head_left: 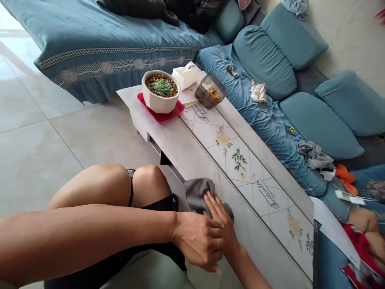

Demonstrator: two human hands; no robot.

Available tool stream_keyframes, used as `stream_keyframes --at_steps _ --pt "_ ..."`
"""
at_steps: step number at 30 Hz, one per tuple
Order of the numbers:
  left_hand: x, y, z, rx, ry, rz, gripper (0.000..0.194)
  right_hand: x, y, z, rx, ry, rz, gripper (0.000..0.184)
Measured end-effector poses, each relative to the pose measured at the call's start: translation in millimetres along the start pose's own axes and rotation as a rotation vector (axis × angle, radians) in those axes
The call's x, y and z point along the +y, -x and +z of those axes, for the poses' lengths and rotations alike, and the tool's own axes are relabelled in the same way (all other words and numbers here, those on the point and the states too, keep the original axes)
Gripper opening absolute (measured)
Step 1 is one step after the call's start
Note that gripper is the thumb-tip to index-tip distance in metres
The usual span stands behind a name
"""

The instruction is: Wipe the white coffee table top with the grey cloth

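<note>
On the near edge of the coffee table (pixel 207 152) lies a crumpled dark grey cloth (pixel 198 192). My right hand (pixel 221 218) rests on it with the fingers stretched out flat, pressing it to the tabletop. From the left, my left forearm crosses above my knees. My left hand (pixel 198 241) is closed, its fingers curled beside and partly over my right wrist; what they hold, if anything, is hidden. Part of the cloth is covered by my right hand.
At the table's far end stand a succulent in a white pot (pixel 159 104) on a red tray (pixel 164 117), a tissue pack (pixel 186 75) and a dark translucent box (pixel 210 91). Blue sofas (pixel 222 60) border the table. A person's bare limb (pixel 365 220) shows at right.
</note>
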State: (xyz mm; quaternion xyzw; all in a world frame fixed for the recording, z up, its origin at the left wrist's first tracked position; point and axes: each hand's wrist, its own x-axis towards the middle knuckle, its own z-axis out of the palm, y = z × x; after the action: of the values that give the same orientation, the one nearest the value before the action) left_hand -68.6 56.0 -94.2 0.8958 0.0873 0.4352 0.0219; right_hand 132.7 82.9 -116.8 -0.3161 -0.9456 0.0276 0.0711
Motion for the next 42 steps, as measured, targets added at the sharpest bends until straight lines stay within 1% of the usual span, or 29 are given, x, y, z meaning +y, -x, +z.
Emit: stream_keyframes --at_steps 1,2,3,4,5,8,9,10,11,12,16,17,18,19,20,24,25,26,27,28,31,32,33,34,35,36,40,41,42 --pt "1.4 0.2 -0.3 0.001 0.011 -0.002 0.056 2.2 18.5 -4.2 -0.025 0.012 -0.012 0.065" --pt "2.6 1.3 -0.7 -0.003 0.021 -0.002 0.057 3.9 28.3 -6.3 -0.035 0.020 -0.022 0.066" --pt "3.2 3.0 -1.0 -0.007 0.026 -0.002 0.057 4.6 27.8 -6.1 -0.034 0.025 -0.024 0.066" --pt "3.4 5.0 -1.3 -0.012 0.025 0.000 0.057 4.4 17.3 -3.5 -0.024 0.030 -0.020 0.065" --pt "3.0 6.9 -1.7 -0.019 0.019 0.003 0.056 3.4 -1.4 0.7 -0.006 0.032 -0.015 0.064" --pt "-0.6 8.6 -3.8 -0.018 -0.008 0.013 0.054 -2.0 -73.1 13.8 0.061 0.016 0.001 0.057" --pt "-2.0 7.4 -5.1 -0.009 -0.015 0.016 0.054 -3.9 -88.9 15.5 0.072 0.008 0.010 0.055" --pt "-3.1 5.5 -6.7 0.005 -0.020 0.019 0.054 -5.6 -95.5 15.3 0.073 0.004 0.024 0.055" --pt "-3.8 3.2 -8.6 0.022 -0.024 0.021 0.054 -6.9 -91.9 13.2 0.057 0.002 0.038 0.056" --pt "-4.1 1.0 -10.5 0.039 -0.026 0.020 0.054 -7.6 -78.6 9.4 0.030 0.005 0.047 0.058" --pt "-1.2 -2.3 -14.4 0.103 -0.008 0.006 0.056 -2.0 13.3 -10.4 -0.077 0.025 -0.013 0.065" --pt "-0.1 -0.9 -13.7 0.117 0.005 0.008 0.056 0.2 26.9 -12.6 -0.079 0.029 -0.034 0.066" --pt "0.9 1.3 -12.5 0.129 0.016 0.012 0.057 2.0 30.9 -12.4 -0.073 0.031 -0.044 0.066" --pt "1.6 4.1 -11.0 0.133 0.025 0.015 0.057 2.8 24.5 -9.7 -0.060 0.031 -0.045 0.066" --pt "2.0 7.0 -9.4 0.127 0.029 0.016 0.057 2.8 8.9 -5.0 -0.041 0.028 -0.040 0.066" --pt "0.6 13.0 -5.8 0.054 0.017 0.020 0.053 -2.0 -83.7 15.4 0.067 -0.017 -0.005 0.058" --pt "0.0 12.1 -6.0 0.047 0.011 0.023 0.053 -3.3 -95.0 17.0 0.075 -0.030 0.003 0.056" --pt "-0.3 10.4 -6.6 0.049 0.004 0.025 0.054 -4.1 -95.8 16.5 0.067 -0.039 0.018 0.055" --pt "-0.2 8.2 -7.4 0.060 -0.001 0.023 0.054 -4.4 -85.8 14.0 0.050 -0.042 0.033 0.056" --pt "0.3 5.8 -8.3 0.083 -0.002 0.018 0.055 -3.7 -66.4 10.1 0.030 -0.038 0.046 0.058" --pt "3.9 0.7 -10.8 0.160 0.012 0.006 0.058 3.9 14.7 -4.6 -0.027 -0.004 0.062 0.065" --pt "5.4 0.2 -11.2 0.173 0.016 0.008 0.058 7.2 35.6 -7.6 -0.030 0.007 0.059 0.067" --pt "6.8 0.3 -11.1 0.176 0.017 0.012 0.059 9.8 47.5 -8.3 -0.026 0.013 0.058 0.068" --pt "7.9 0.8 -10.6 0.169 0.017 0.019 0.059 11.4 48.4 -6.5 -0.019 0.013 0.065 0.069" --pt "8.7 1.6 -9.7 0.153 0.017 0.027 0.059 11.6 38.2 -2.3 -0.006 0.007 0.072 0.069" --pt "8.8 2.6 -8.5 0.138 0.019 0.031 0.060 10.8 18.0 3.7 0.016 -0.007 0.073 0.070" --pt "3.1 3.2 -4.1 0.087 0.019 0.037 0.059 3.5 -95.3 25.8 0.119 -0.087 0.038 0.059" --pt "0.6 2.0 -3.8 0.083 0.009 0.037 0.059 1.9 -111.5 27.1 0.132 -0.100 0.041 0.057" --pt "-1.8 0.4 -3.9 0.080 -0.003 0.037 0.059 0.6 -116.4 26.1 0.132 -0.105 0.051 0.056"
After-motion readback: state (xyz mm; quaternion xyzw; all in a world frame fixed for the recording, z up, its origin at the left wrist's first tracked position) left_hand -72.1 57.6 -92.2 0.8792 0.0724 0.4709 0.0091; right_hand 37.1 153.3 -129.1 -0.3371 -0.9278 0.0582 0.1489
